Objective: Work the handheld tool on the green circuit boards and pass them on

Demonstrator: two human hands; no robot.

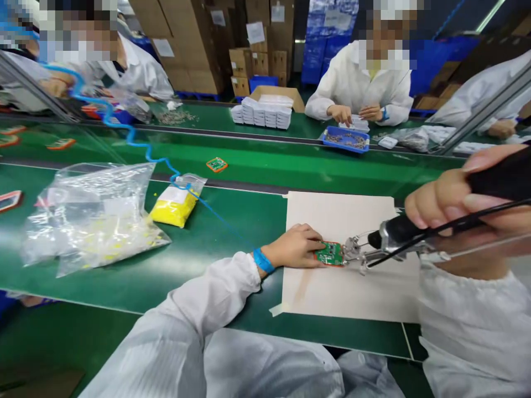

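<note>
My left hand (297, 246) rests on the work sheet, fingers closed on the left edge of a small green circuit board (330, 254). The board has an orange rim and lies flat. From the right, my right hand (452, 199) grips a black corded hand tool (400, 232), its fingers wrapped round the body. Thin metal rods and clips at the tool's nose reach the board's right end; whether they touch it I cannot tell. Under both is a pale paper sheet (352, 296), taped to the green table. A blue wrist strap (263, 260) circles my left wrist.
Left lie a clear plastic bag (103, 221) of small pieces and a yellow-filled bag (176, 204). A coiled blue cord (131, 132) hangs across. Another board (217, 164) sits on the green conveyor (265, 160). Opposite, co-workers work near a blue tray (345, 139) and stacked white parts (261, 113).
</note>
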